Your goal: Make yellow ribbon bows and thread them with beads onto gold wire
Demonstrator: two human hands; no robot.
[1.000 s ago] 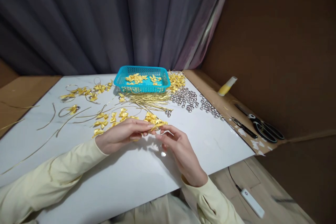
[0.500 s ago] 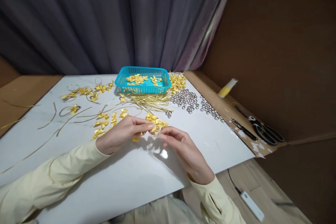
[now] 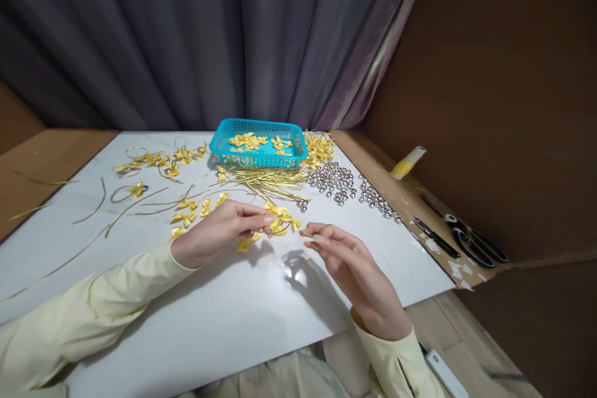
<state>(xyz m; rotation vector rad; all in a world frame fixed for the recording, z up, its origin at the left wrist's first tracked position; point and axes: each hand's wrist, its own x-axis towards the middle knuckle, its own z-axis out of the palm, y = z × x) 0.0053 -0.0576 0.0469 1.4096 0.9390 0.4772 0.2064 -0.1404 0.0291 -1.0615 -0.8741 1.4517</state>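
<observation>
My left hand [image 3: 219, 230] hovers over the white board [image 3: 233, 317] with its fingertips pinched on a small yellow ribbon bow [image 3: 278, 224]. My right hand [image 3: 354, 267] sits a little to the right, thumb and forefinger pinched on a thin gold cord end [image 3: 306, 236]. Loose yellow bows [image 3: 191, 211] lie just beyond my left hand. A bundle of gold cords [image 3: 270, 180] lies behind them. Silver bells [image 3: 333, 177] are heaped at the right of the cords.
A turquoise basket [image 3: 259, 158] with several bows stands at the back. Finished bow loops [image 3: 153, 165] and stray cords lie at the left. Scissors [image 3: 471, 239], a small cutter [image 3: 433, 237] and a yellow-white tube [image 3: 407, 163] rest on the brown surface at right. Curtains hang behind.
My hands have drawn apart: the right hand moved right and toward me with the cord end, while the left kept the bow. The view shifted slightly right.
</observation>
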